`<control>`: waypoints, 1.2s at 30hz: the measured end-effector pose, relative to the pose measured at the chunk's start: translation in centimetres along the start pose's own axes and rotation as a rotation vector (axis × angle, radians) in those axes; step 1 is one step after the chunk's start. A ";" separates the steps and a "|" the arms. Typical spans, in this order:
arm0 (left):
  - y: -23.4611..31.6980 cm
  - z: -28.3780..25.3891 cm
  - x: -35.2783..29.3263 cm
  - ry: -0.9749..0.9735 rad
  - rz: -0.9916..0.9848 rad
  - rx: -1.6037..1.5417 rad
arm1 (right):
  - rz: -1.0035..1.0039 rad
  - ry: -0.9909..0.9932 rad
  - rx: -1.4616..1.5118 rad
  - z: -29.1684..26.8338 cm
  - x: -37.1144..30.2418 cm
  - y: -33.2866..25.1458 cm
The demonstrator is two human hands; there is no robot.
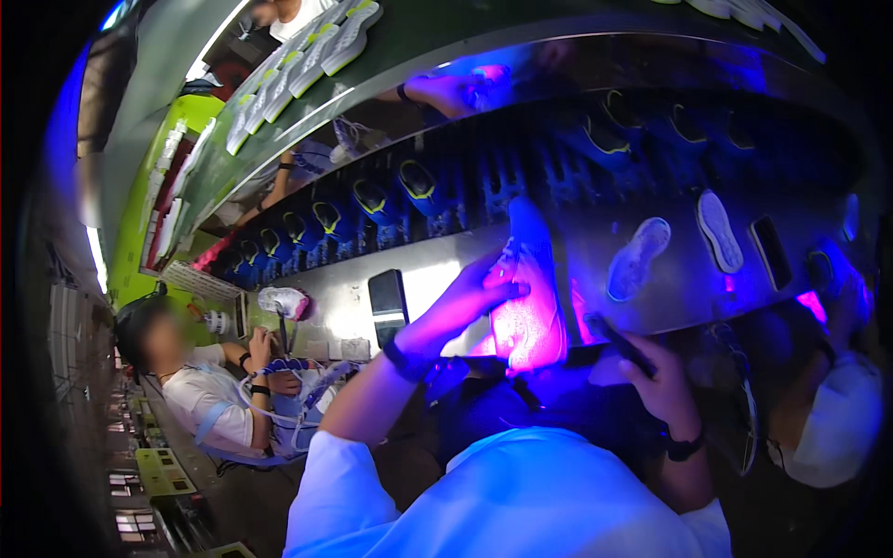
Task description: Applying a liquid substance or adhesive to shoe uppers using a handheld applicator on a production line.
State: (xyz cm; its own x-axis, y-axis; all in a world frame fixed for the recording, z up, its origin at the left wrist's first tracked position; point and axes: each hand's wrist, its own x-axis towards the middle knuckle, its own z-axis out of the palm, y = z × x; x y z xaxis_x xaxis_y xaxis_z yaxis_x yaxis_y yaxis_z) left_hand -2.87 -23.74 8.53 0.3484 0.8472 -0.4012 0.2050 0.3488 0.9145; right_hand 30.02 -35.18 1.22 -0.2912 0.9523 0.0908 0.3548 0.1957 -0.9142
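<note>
A shoe (532, 321) stands upright on end before me at the bench's near edge, lit bright pink and violet. Wrapped over its side is my left hand (479, 296), fingers and thumb closed on it. To the right, my right hand (659, 377) grips a dark, rod-shaped tool (621, 344), whose tip points toward the shoe but stays apart from it. The tool's exact kind is not clear. Right of the shoe, a pale shoe sole (639, 259) and a second sole (719, 231) lie on the metal bench (591, 279).
Behind the bench runs a dark rack (484, 177) carrying several blue shoes (370, 197) with yellow-green collars. Phones (387, 298) (770, 251) lie on either side. A co-worker (214, 391) sits at left, another (837, 409) at right. Pale soles (302, 70) line an upper shelf.
</note>
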 end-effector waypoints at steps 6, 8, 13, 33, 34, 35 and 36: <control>5.8 -8.1 14.1 0.250 -0.224 0.276 | 0.481 0.145 0.437 -3.4 0.2 1.8; 7.6 -8.7 17.7 0.326 -0.347 0.502 | 0.551 0.215 0.503 -3.9 1.2 1.9; 9.9 -11.9 24.3 0.295 -0.061 0.728 | 0.513 0.284 0.516 -4.3 2.5 3.8; 8.5 -7.5 37.1 0.403 0.496 1.119 | 0.388 0.305 0.427 -6.1 3.9 4.7; 8.7 -7.4 36.4 0.409 0.485 1.121 | 0.380 0.303 0.430 -6.2 3.8 4.6; 8.8 -7.1 35.6 0.415 0.476 1.122 | 0.384 0.283 0.460 -6.3 3.8 4.4; 8.8 -6.7 34.9 0.422 0.469 1.123 | 0.387 0.264 0.488 -6.5 3.7 4.2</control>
State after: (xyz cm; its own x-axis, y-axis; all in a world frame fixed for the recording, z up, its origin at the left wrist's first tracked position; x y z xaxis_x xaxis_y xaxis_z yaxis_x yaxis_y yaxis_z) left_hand 4.98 11.56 2.97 0.3234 0.9289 0.1806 0.8675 -0.3673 0.3355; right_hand 36.27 -29.31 0.26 0.0248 0.9699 -0.2424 -0.0699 -0.2402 -0.9682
